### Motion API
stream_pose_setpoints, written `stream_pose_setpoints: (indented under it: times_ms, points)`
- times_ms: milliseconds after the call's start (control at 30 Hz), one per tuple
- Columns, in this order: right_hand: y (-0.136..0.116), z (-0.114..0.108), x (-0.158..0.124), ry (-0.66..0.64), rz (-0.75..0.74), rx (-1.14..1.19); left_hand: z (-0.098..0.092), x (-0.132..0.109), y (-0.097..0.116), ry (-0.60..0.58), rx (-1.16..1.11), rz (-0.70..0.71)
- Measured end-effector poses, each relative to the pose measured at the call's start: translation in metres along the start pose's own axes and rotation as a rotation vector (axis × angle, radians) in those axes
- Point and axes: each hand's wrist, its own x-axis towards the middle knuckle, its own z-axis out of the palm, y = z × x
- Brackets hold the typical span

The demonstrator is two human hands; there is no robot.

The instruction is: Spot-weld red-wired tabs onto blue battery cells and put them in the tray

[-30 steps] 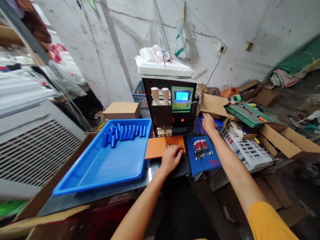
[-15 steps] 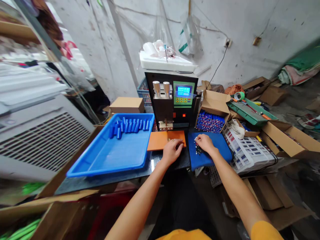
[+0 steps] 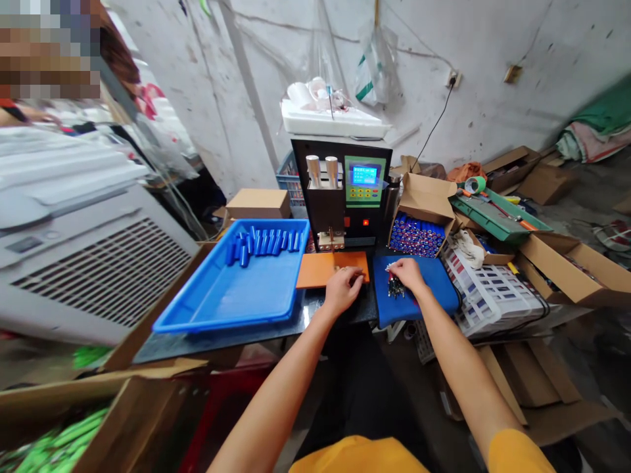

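Right grip (image 3: 407, 272) on the wire pile (image 3: 394, 287), left grip (image 3: 342, 289) at the orange pad (image 3: 320, 269)
Curled right fingers touch the small red-and-black wires lying on the blue cloth (image 3: 436, 289) (pinching any? cannot tell); left fingers curl over the pad's near edge, before the black machine (image 3: 340, 197) on the worktop (image 3: 236, 336), hold likewise unclear.

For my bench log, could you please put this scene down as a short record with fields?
Left: left hand rests on the near edge of the orange mat
Right: right hand touches the small wired parts piled on the blue cloth
Behind: black machine with a lit green panel
Tray: blue tray left of the mat, a row of blue cells at its far end
Carton: open carton of more such cells, right of the machine
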Motion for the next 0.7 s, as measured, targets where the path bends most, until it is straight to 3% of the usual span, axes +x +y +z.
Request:
stream_pose_setpoints:
  times_ms: [200,367,433,567,700]
  points:
    - [0.016,-0.023,-0.001,0.188,0.285,0.813,0.004,0.002,-0.004,0.005,-0.088,-0.087]
    - [0.002,-0.024,-0.01,0.299,0.215,1.075,0.006,-0.002,0.012,0.073,-0.349,-0.183]
    - [-0.011,-0.021,-0.016,0.277,0.181,1.146,0.008,-0.006,0.027,0.074,-0.466,-0.22]
    - [-0.043,-0.01,-0.035,0.11,0.089,1.255,0.012,-0.013,0.056,0.041,-0.678,-0.32]
    - [-0.067,0.007,-0.05,0.012,0.023,1.3,0.009,-0.015,0.068,-0.027,-0.902,-0.451]
